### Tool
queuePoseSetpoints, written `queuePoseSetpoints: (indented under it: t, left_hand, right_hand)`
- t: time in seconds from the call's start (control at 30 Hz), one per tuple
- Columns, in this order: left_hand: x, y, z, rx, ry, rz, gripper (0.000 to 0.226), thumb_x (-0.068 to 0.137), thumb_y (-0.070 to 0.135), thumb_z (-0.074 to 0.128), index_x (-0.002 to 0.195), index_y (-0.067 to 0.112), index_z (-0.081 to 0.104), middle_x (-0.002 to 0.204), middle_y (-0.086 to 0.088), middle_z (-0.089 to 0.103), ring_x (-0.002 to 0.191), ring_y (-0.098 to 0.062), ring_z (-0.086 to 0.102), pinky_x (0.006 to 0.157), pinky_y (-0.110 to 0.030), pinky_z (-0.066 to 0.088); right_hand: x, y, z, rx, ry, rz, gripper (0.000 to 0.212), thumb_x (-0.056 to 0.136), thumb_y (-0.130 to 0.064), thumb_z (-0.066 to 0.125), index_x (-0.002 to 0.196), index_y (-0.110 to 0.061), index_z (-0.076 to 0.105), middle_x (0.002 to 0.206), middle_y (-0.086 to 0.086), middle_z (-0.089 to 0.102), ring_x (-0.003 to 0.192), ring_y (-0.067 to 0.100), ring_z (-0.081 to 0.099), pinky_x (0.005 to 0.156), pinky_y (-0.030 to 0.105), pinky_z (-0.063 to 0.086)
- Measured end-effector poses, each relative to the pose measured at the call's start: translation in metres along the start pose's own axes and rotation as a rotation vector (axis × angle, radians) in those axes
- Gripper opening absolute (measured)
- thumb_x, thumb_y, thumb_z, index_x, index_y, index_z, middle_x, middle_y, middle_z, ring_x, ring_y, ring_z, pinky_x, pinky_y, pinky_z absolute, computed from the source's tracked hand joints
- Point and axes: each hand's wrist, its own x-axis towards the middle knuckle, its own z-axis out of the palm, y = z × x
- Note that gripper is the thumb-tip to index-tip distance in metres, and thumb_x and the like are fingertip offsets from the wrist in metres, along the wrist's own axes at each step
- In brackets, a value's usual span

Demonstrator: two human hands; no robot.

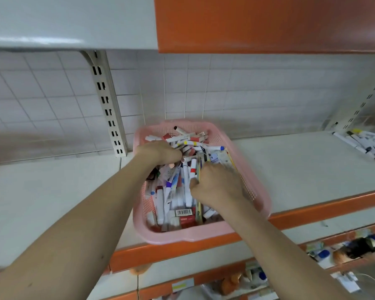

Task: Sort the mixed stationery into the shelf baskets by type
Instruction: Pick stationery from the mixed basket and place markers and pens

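2 hands work in a pink basket point(178, 237) of mixed stationery point(177, 192) on a white shelf point(52, 191).
Markers, pens and small boxes fill the basket, which sits at the shelf's orange front edge with its near rim slightly overhanging. At the far left of the pile the left hand point(160, 153) has its fingers curled down among the markers; I cannot tell whether it holds any. Nearer the middle, the right hand point(218, 188) is curled, its thumb pinching a thin yellow-edged strip point(199, 175) that stands on edge in the pile. Well apart, at the shelf's far right, lie loose white markers point(363, 144). 1 slotted upright point(108, 105) rises against the white grid back wall.
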Motion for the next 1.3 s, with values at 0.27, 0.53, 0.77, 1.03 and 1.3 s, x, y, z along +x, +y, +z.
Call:
queuePoseSetpoints:
  t: [0.27, 0.53, 0.77, 1.03, 1.3]
  left_hand:
    - [-0.006, -0.002, 0.017, 0.087, 0.232, 0.052, 0.029, 0.091, 0.038, 0.044, 0.074, 0.017, 0.054, 0.077, 0.0, 0.054, 0.072, -0.019, 0.051, 0.062, -0.029, 0.032]
    - [-0.026, 0.0, 0.012, -0.188, 0.229, 0.039, 0.016, 0.089, 0.021, 0.05, 0.1, 0.009, 0.053, 0.103, -0.013, 0.056, 0.087, -0.027, 0.054, 0.065, -0.029, 0.041]
    - [-0.054, -0.011, 0.009, -0.509, 0.121, 0.022, 0.01, 0.093, 0.013, 0.047, 0.083, 0.012, 0.047, 0.082, -0.009, 0.058, 0.063, -0.021, 0.061, 0.046, -0.025, 0.047]
    - [-0.077, -0.021, 0.024, -0.763, 0.271, 0.086, 0.018, 0.098, 0.02, 0.043, 0.084, 0.011, 0.051, 0.062, -0.004, 0.052, 0.043, -0.014, 0.047, 0.04, -0.02, 0.037]
    - [-0.103, -0.017, 0.032, -1.09, 0.118, 0.181, 0.013, 0.102, 0.012, 0.05, 0.097, 0.006, 0.061, 0.071, -0.007, 0.058, 0.046, -0.004, 0.053, 0.045, -0.016, 0.043]
  right_hand:
    - [-0.001, -0.005, -0.002, -0.045, 0.036, -0.028, 0.064, 0.092, -0.067, 0.042, 0.051, -0.018, 0.037, 0.049, -0.003, 0.036, 0.043, 0.012, 0.032, 0.049, 0.026, 0.032]
    - [0.012, -0.032, 0.003, -0.1, -0.185, -0.056, 0.034, 0.078, -0.048, 0.058, 0.062, -0.02, 0.047, 0.061, -0.004, 0.049, 0.053, 0.013, 0.042, 0.049, 0.023, 0.025]
    - [0.022, -0.02, 0.01, 0.169, -0.301, 0.129, 0.039, 0.077, -0.043, 0.064, 0.054, -0.02, 0.042, 0.046, -0.006, 0.039, 0.041, 0.015, 0.039, 0.046, 0.021, 0.028]
    - [0.011, 0.003, -0.006, 0.623, -0.079, 0.14, 0.033, 0.085, -0.031, 0.06, 0.058, -0.018, 0.044, 0.04, -0.011, 0.038, 0.034, 0.004, 0.036, 0.043, 0.02, 0.033]
    - [0.003, 0.022, -0.024, 1.007, 0.035, 0.108, 0.045, 0.084, -0.047, 0.054, 0.086, -0.002, 0.052, 0.07, 0.005, 0.042, 0.064, 0.015, 0.043, 0.06, 0.031, 0.034]
